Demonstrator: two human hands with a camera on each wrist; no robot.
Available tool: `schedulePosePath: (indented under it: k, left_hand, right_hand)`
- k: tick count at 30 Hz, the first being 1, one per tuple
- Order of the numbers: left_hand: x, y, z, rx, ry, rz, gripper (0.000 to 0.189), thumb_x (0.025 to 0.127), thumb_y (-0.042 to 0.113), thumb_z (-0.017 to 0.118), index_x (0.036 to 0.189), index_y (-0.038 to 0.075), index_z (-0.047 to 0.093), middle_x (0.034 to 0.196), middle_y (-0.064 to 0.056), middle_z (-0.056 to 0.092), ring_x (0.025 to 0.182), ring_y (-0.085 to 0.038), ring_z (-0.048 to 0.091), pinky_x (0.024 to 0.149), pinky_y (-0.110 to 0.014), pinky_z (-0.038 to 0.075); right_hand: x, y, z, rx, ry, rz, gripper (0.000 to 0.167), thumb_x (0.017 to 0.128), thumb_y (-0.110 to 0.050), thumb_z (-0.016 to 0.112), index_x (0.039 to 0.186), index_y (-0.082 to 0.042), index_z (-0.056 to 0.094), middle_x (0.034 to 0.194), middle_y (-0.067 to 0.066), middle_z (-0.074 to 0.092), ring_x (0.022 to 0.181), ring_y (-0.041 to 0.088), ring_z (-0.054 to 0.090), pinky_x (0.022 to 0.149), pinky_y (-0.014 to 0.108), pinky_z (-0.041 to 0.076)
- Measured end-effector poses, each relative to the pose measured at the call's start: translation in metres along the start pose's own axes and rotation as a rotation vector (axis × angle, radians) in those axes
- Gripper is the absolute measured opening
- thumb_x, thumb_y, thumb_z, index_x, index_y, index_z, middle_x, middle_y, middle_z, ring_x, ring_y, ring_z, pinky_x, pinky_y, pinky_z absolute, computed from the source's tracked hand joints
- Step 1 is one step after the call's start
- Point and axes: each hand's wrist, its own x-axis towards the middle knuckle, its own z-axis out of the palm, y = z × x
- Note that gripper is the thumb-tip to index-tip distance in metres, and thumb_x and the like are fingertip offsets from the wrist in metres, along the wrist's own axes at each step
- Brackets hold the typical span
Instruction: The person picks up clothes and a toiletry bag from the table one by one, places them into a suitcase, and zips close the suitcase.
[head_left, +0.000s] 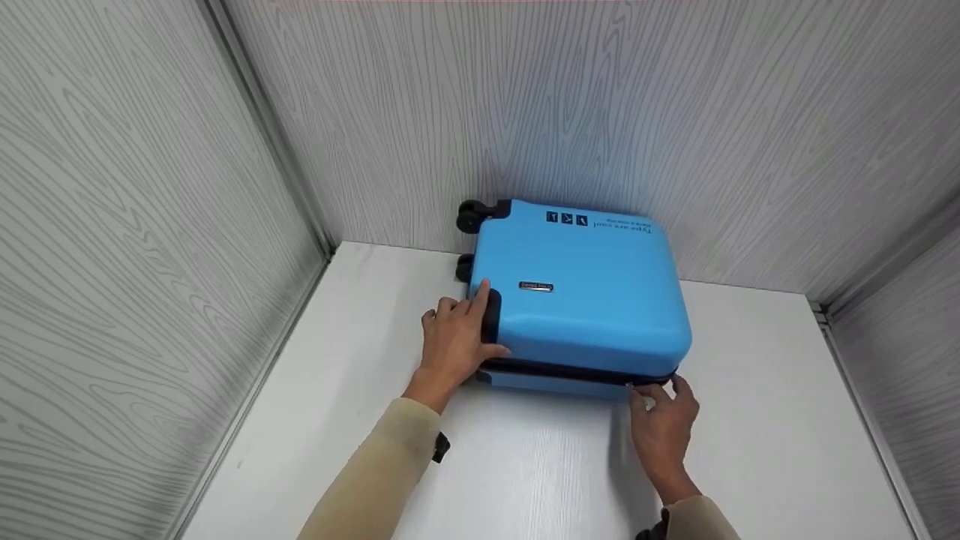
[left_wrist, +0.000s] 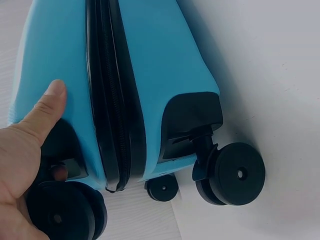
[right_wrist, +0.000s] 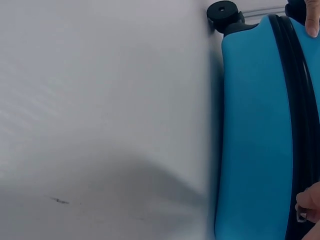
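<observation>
A blue hard-shell suitcase [head_left: 577, 277] lies flat, its wheels toward the left. Along its near side runs a black zipper [left_wrist: 112, 90]. My left hand [head_left: 452, 337] rests on the near left corner, by the black corner guard [head_left: 491, 316]. Its thumb [left_wrist: 47, 107] lies straight along the shell beside a wheel [left_wrist: 65, 212]. At the near right corner, my right hand [head_left: 666, 424] pinches a small metal zipper pull [right_wrist: 301, 214] between thumb and fingertips. The closed zipper track shows between the two hands.
The suitcase lies on a white surface [head_left: 360, 315], with its far side close to a wood-grain back panel [head_left: 450, 112]. Similar panels rise at the left [head_left: 112, 225] and right [head_left: 900, 277]. Black caster wheels [head_left: 471, 217] stick out past its left end.
</observation>
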Motion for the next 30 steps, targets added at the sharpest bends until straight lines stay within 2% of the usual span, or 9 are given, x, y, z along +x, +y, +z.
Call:
schedulePosePath:
  k: [3, 6, 9, 14, 19, 30]
  left_hand:
    - [0.0, 0.0, 0.0, 0.001, -0.003, -0.004, 0.12, 0.078, 0.07, 0.081, 0.171, 0.023, 0.022, 0.143, -0.01, 0.067, 0.131, -0.035, 0.051, 0.107, -0.062, 0.044]
    - [0.0, 0.0, 0.0, 0.0, 0.005, -0.004, 0.12, 0.077, 0.071, 0.082, 0.17, 0.023, 0.023, 0.142, -0.01, 0.067, 0.131, -0.035, 0.051, 0.106, -0.062, 0.045]
    - [0.001, 0.001, 0.0, -0.005, 0.009, 0.0, 0.12, 0.077, 0.071, 0.081, 0.17, 0.023, 0.023, 0.141, -0.01, 0.068, 0.131, -0.035, 0.051, 0.106, -0.061, 0.045]
    - [0.0, 0.001, 0.001, 0.003, 0.019, 0.004, 0.119, 0.078, 0.071, 0.081, 0.17, 0.023, 0.024, 0.14, -0.01, 0.068, 0.13, -0.035, 0.052, 0.105, -0.061, 0.045]
    - [-0.001, 0.001, 0.004, 0.023, 0.049, 0.028, 0.119, 0.076, 0.073, 0.08, 0.169, 0.021, 0.027, 0.137, -0.01, 0.07, 0.126, -0.036, 0.055, 0.101, -0.061, 0.048]
    - [-0.001, -0.001, 0.003, -0.001, 0.032, 0.02, 0.118, 0.078, 0.072, 0.08, 0.17, 0.022, 0.025, 0.141, -0.009, 0.068, 0.128, -0.035, 0.053, 0.104, -0.062, 0.046]
  right_hand:
    - [0.0, 0.001, 0.001, -0.051, 0.029, -0.024, 0.006, 0.092, -0.002, 0.075, 0.091, 0.003, 0.078, 0.118, 0.031, 0.062, 0.113, 0.049, 0.053, 0.092, 0.058, 0.042]
    - [-0.001, 0.0, 0.004, -0.106, 0.021, -0.091, 0.006, 0.094, -0.003, 0.074, 0.093, 0.001, 0.078, 0.1, 0.022, 0.07, 0.094, 0.04, 0.062, 0.08, 0.053, 0.046]
    - [-0.003, -0.003, 0.008, -0.143, -0.001, -0.15, 0.005, 0.095, -0.003, 0.073, 0.095, -0.001, 0.078, 0.09, 0.015, 0.074, 0.084, 0.033, 0.066, 0.073, 0.051, 0.05]
    - [-0.004, -0.013, 0.017, -0.161, -0.054, -0.178, 0.005, 0.097, -0.006, 0.074, 0.097, -0.003, 0.078, 0.091, 0.012, 0.074, 0.089, 0.031, 0.067, 0.075, 0.05, 0.054]
    - [-0.004, -0.02, 0.023, -0.145, -0.077, -0.181, 0.006, 0.097, -0.008, 0.074, 0.097, -0.003, 0.079, 0.089, 0.012, 0.075, 0.087, 0.031, 0.068, 0.075, 0.051, 0.055]
    - [-0.002, -0.02, 0.025, -0.124, -0.109, -0.119, 0.007, 0.098, -0.009, 0.074, 0.099, -0.004, 0.079, 0.092, 0.012, 0.075, 0.089, 0.03, 0.067, 0.078, 0.05, 0.054]
